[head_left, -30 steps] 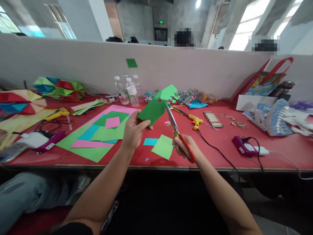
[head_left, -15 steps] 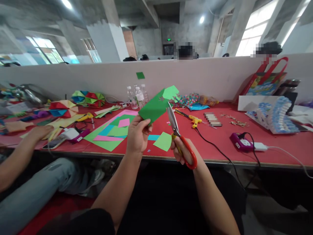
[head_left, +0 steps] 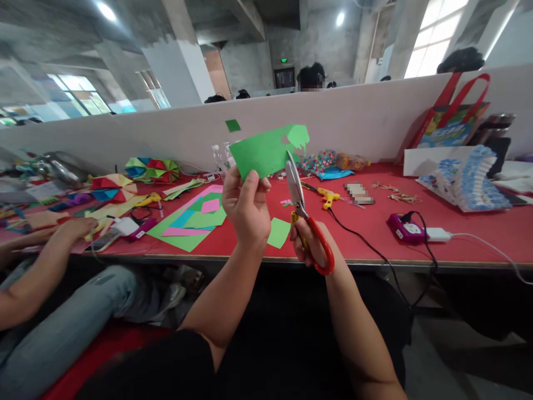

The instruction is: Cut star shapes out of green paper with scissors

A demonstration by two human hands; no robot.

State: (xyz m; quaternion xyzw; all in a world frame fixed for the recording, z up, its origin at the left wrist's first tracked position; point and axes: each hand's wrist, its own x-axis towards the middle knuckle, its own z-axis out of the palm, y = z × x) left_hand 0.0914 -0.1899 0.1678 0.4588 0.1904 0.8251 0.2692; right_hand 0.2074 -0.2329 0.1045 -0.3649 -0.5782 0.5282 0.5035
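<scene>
Clasping red-handled metal scissors (head_left: 323, 255) in right grip (head_left: 306, 240), wrapped round the handles. Farther out, pinching lower edge of green rectangular paper sheet (head_left: 256, 153) between thumb and fingers of left grip (head_left: 250, 210), raised above red table (head_left: 358, 233). Probably very light, bendy, quick to crease; fragile at ragged cut end near scissors. Best taken lightly by broad plain end.

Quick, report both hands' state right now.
Left hand: closed, pinching the green paper between thumb and fingers.
Right hand: closed around the handles of the red-and-yellow scissors.
</scene>
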